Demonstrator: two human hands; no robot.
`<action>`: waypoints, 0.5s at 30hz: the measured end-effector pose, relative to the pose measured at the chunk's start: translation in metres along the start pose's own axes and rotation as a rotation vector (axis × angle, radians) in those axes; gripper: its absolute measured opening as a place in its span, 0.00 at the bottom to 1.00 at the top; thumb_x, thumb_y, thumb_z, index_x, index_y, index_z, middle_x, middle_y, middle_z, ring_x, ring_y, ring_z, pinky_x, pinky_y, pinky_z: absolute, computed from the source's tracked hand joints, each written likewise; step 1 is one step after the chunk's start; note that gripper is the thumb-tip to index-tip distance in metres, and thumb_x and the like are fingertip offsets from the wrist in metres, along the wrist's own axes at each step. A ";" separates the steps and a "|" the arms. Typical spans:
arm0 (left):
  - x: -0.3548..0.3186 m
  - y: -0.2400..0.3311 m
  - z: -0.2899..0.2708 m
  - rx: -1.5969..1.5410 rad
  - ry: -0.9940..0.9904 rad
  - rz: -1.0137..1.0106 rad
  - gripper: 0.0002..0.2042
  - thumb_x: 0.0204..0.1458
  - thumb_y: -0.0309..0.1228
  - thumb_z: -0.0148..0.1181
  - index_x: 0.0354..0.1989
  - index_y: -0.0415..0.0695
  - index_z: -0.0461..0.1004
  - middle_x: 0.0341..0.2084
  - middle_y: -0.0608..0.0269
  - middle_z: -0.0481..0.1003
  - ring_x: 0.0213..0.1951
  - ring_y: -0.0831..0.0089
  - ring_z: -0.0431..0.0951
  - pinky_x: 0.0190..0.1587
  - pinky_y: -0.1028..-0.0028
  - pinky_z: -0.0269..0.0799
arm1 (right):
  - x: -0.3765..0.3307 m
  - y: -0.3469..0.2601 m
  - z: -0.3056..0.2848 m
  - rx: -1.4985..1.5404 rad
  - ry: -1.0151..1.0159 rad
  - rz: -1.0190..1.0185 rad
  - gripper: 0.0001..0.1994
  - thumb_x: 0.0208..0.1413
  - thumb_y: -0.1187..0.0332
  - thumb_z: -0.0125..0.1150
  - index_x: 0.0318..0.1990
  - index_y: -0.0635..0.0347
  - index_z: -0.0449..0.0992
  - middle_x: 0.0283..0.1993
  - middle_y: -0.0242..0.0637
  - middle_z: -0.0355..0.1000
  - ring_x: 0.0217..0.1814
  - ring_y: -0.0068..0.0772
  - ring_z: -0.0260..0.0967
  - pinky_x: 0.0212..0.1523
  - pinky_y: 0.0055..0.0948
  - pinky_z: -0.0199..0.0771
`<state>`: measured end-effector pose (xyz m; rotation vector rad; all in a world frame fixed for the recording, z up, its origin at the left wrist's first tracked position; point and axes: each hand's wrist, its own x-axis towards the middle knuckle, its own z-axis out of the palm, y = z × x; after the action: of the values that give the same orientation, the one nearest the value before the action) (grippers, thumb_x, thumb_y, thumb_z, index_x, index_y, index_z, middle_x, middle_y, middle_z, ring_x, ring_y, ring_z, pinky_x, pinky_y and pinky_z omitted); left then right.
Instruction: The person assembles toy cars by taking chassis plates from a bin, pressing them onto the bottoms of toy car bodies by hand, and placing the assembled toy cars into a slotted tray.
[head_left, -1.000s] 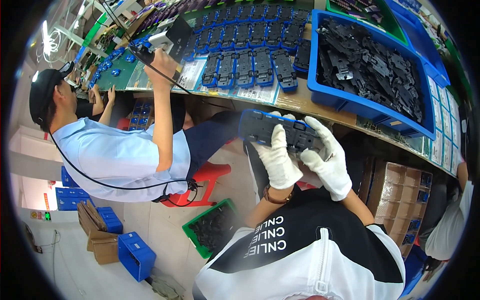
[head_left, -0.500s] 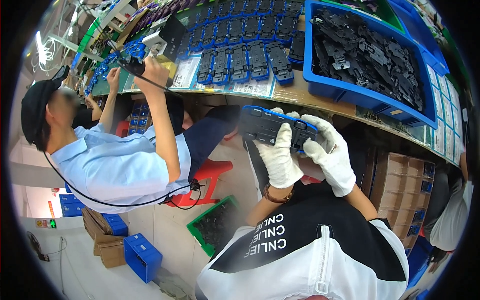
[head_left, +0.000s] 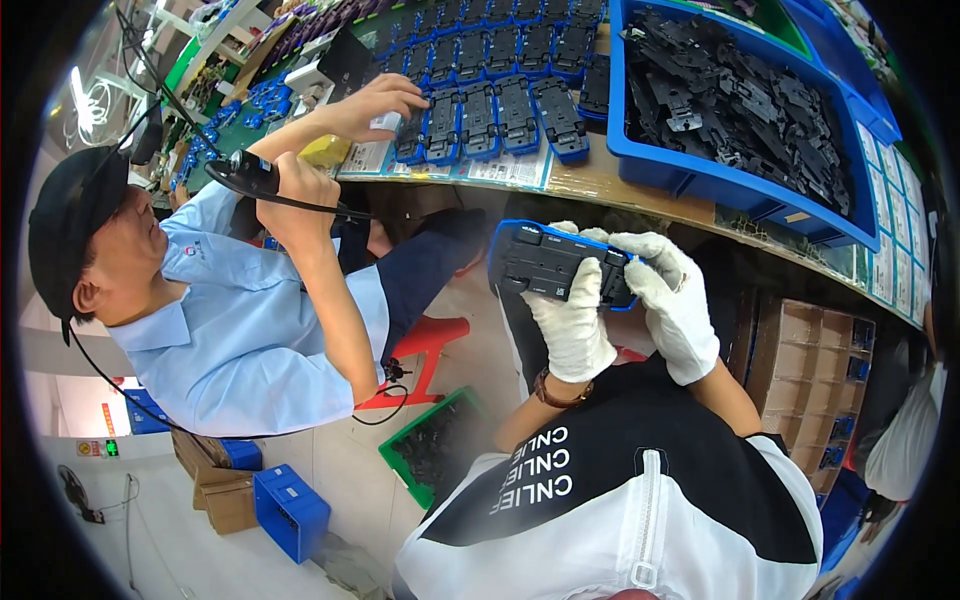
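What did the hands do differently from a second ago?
The co-worker's far hand moved from up by the grey box to the row of blue-and-black parts on the bench. Unchanged: the left hand and right hand, both gloved, keep gripping the blue-and-black fixture.

matt black-blue plastic fixture [head_left: 556,264] – white knit cloth gloves [head_left: 574,325] – wood bench [head_left: 600,180]

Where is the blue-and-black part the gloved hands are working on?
Head view, centre: blue-and-black part held by left hand and right hand, below the workbench edge.
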<state>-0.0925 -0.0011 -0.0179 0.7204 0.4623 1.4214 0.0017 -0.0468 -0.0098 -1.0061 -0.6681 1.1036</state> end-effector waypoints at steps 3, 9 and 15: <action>0.004 0.002 -0.007 -0.056 -0.007 -0.057 0.23 0.54 0.23 0.61 0.57 0.49 0.61 0.49 0.63 0.68 0.49 0.67 0.73 0.52 0.66 0.74 | -0.003 -0.004 0.004 -0.128 -0.024 -0.043 0.13 0.56 0.71 0.61 0.48 0.66 0.74 0.50 0.36 0.71 0.52 0.24 0.67 0.56 0.27 0.66; 0.010 0.004 -0.008 -0.001 -0.001 -0.076 0.18 0.55 0.28 0.62 0.53 0.49 0.64 0.46 0.65 0.70 0.45 0.69 0.75 0.47 0.69 0.76 | -0.002 0.004 0.005 -0.157 -0.052 -0.118 0.14 0.55 0.71 0.61 0.49 0.64 0.73 0.48 0.35 0.71 0.48 0.22 0.67 0.50 0.25 0.67; 0.017 0.002 -0.016 -0.038 0.013 -0.144 0.19 0.56 0.30 0.62 0.54 0.47 0.64 0.44 0.59 0.72 0.46 0.69 0.75 0.47 0.69 0.76 | -0.002 0.003 0.010 0.096 0.043 0.117 0.20 0.57 0.64 0.63 0.53 0.65 0.71 0.47 0.34 0.72 0.48 0.21 0.67 0.50 0.25 0.68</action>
<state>-0.1031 0.0183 -0.0259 0.6351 0.4870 1.2971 -0.0088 -0.0451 -0.0082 -0.9936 -0.5218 1.2011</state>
